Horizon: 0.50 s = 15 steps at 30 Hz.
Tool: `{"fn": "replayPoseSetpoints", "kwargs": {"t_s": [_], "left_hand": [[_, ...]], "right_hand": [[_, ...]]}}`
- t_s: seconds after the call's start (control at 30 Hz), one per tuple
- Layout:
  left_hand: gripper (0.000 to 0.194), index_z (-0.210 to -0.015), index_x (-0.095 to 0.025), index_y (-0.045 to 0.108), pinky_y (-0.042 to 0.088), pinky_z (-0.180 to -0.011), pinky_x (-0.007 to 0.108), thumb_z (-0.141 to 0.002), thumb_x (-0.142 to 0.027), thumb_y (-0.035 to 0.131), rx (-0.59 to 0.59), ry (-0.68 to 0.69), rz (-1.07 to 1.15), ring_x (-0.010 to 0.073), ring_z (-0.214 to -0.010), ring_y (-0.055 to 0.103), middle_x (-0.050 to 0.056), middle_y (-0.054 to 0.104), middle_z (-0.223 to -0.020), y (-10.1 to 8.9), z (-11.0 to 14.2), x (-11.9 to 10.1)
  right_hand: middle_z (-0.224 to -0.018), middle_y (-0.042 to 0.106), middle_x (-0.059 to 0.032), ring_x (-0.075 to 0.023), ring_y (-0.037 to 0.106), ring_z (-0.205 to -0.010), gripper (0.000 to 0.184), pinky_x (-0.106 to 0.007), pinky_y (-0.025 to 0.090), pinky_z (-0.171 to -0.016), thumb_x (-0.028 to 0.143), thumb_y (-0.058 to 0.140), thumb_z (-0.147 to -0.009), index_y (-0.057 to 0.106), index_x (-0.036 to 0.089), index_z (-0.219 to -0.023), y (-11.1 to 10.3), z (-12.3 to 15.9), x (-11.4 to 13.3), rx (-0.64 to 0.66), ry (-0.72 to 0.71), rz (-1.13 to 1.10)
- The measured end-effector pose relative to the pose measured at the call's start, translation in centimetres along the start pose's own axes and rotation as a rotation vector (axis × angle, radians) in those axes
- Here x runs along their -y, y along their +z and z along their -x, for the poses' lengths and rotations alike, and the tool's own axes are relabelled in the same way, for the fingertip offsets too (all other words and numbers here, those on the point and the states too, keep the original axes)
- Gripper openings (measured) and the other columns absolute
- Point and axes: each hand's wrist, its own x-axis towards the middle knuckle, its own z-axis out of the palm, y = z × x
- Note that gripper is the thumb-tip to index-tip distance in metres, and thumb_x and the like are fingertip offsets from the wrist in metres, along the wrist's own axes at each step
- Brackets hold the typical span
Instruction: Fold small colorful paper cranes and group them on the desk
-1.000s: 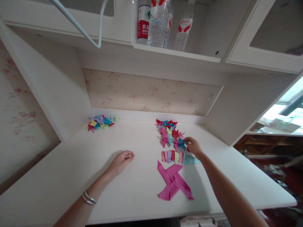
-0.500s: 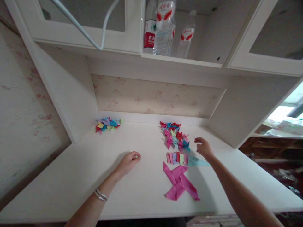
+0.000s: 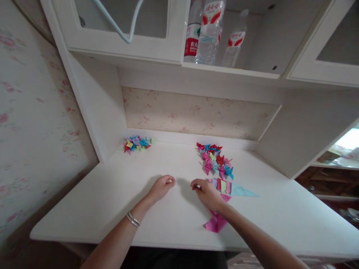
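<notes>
My left hand (image 3: 161, 187) rests over the white desk with thumb and index finger curled together; whatever they hold, if anything, cannot be made out. Facing it across a short gap, my right hand (image 3: 207, 194) has bent fingers slightly apart, with nothing visible between them. Beneath the right hand and forearm lies a large pink folded-paper piece (image 3: 216, 223), mostly hidden. Just behind that hand is a row of small folded-paper strips (image 3: 223, 186) in several colours, beside a pale blue paper triangle (image 3: 244, 190). Farther back sits a cluster of colourful folded-paper figures (image 3: 214, 158).
Another pile of small folded papers (image 3: 136, 143) lies in the desk's back left corner. Above hangs a white cabinet (image 3: 126, 52) whose open shelf holds plastic bottles (image 3: 209, 37). Side panels and a floral wall enclose the white desk (image 3: 109, 209).
My right hand has moved left, from beside the paper figures to over the pink folded piece, near my left hand. The left hand keeps its curled shape. The view has shifted somewhat left.
</notes>
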Motion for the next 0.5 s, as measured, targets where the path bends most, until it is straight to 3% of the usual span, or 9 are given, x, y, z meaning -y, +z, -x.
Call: {"fn": "replayPoseSetpoints", "kwargs": {"t_s": [0.13,0.3,0.4,0.5], "left_hand": [[0.028,-0.090,-0.014,0.064,0.038,-0.062,0.026,-0.079,-0.038,0.056,0.003,0.010,-0.014,0.0149,-0.066,0.053,0.001,0.061,-0.071,0.3,0.3,0.0],[0.030,-0.094,-0.017,0.064,0.038,-0.058,0.025,-0.081,-0.042,0.055,0.000,-0.057,-0.059,0.0143,-0.063,0.053,0.000,0.061,-0.070,-0.5,-0.8,0.1],[0.030,-0.093,-0.017,0.065,0.041,-0.060,0.025,-0.080,-0.042,0.054,-0.017,-0.056,-0.231,0.0158,-0.067,0.057,0.002,0.065,-0.075,-3.5,-4.2,0.5],[0.026,-0.090,-0.017,0.068,0.043,-0.072,0.028,-0.081,-0.035,0.051,-0.118,0.010,-0.679,0.0197,-0.079,0.060,0.005,0.068,-0.085,-8.4,-8.9,0.4]], "right_hand": [[-0.087,0.069,-0.0006,-0.0135,0.062,-0.079,0.035,-0.022,0.043,-0.074,0.002,0.042,-0.072,0.067,0.021,-0.088,3.8,-0.5,2.5,0.106,-0.095,-0.048],[-0.095,0.069,0.0002,-0.0140,0.062,-0.083,0.030,-0.023,0.043,-0.075,0.009,0.044,-0.080,0.067,0.024,-0.092,6.2,-0.9,2.2,0.178,-0.083,-0.023],[-0.097,0.068,0.0009,-0.0137,0.062,-0.086,0.032,-0.023,0.043,-0.078,0.008,0.043,-0.080,0.066,0.025,-0.094,6.4,-0.8,1.4,0.184,-0.090,-0.055],[-0.095,0.068,0.0018,-0.0131,0.063,-0.085,0.031,-0.022,0.044,-0.077,0.007,0.044,-0.080,0.065,0.025,-0.094,6.3,-0.7,0.9,0.218,-0.122,-0.096]]}}
